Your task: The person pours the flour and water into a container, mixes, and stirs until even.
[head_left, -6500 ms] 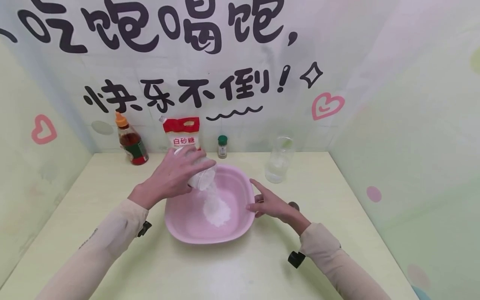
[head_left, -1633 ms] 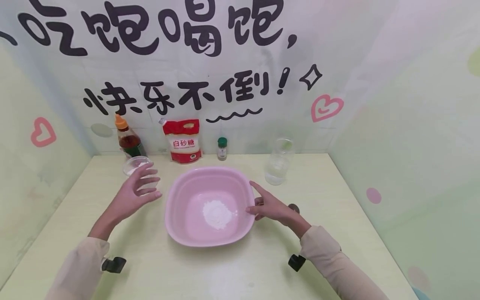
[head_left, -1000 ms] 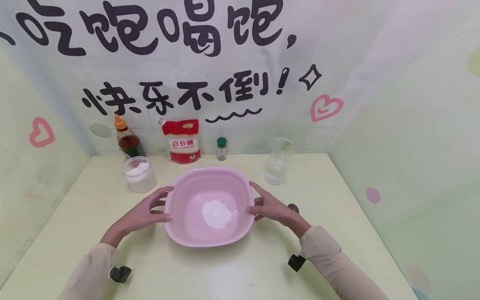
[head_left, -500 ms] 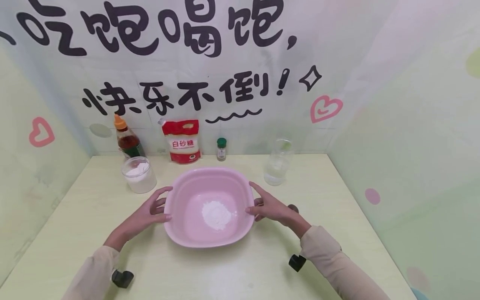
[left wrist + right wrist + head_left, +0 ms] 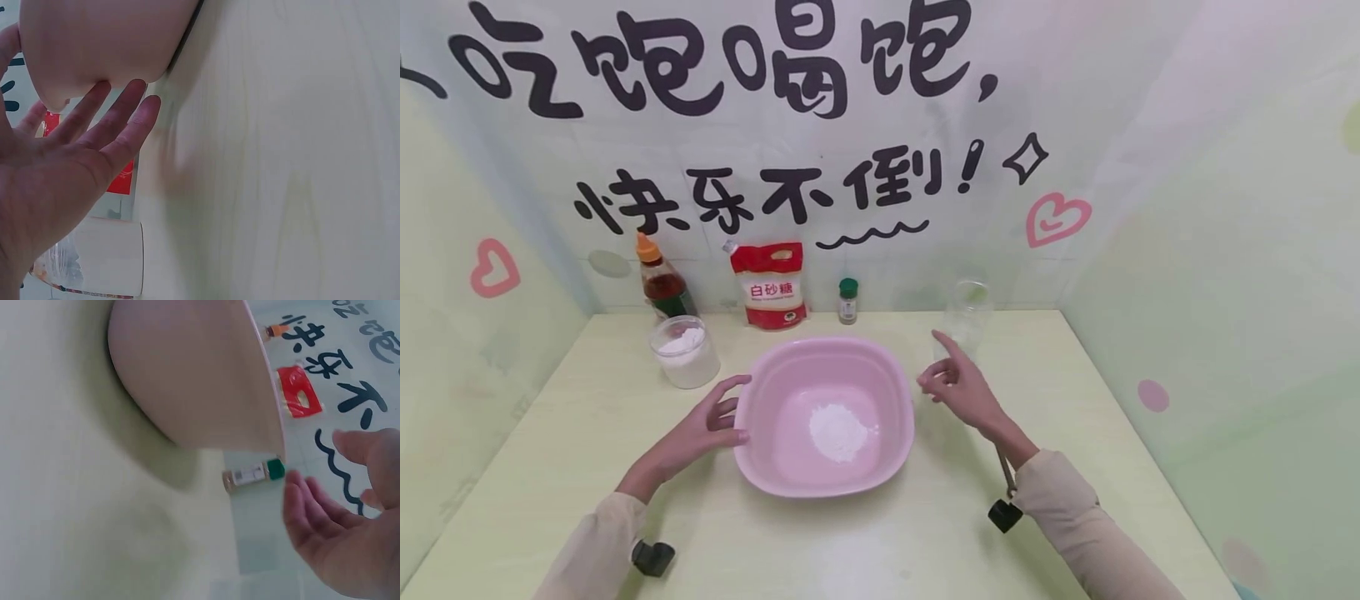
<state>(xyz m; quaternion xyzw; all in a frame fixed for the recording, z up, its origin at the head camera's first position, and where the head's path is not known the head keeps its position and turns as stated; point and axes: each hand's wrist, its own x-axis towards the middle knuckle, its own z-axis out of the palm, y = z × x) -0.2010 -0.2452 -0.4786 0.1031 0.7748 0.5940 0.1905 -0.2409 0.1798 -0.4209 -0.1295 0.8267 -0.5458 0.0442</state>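
Observation:
A pink plastic basin (image 5: 758, 425) stands mid-table with a patch of white powder (image 5: 838, 433) on its bottom. My left hand (image 5: 700, 433) holds the basin's left side, thumb over the rim; in the left wrist view its fingertips meet the outer wall. My right hand (image 5: 962, 392) is apart from the basin's right side, index finger stretched out and the others loosely bent. Behind its fingers stands a clear glass (image 5: 970, 317), partly covered. In the right wrist view that hand holds nothing, and the basin's outer wall (image 5: 194, 375) is beside it.
An uncovered jar of white powder (image 5: 688, 362) stands left of the basin, before a sauce bottle (image 5: 664, 287). A sugar pouch (image 5: 771, 292) and a small green-capped bottle (image 5: 847, 302) stand along the back wall. A thin handle (image 5: 1005, 471) shows beneath the right wrist.
Earlier my left hand poured powder from the jar, set the jar down at left, then took the basin's rim. Within the last half second my right hand has left the basin and moved toward the glass.

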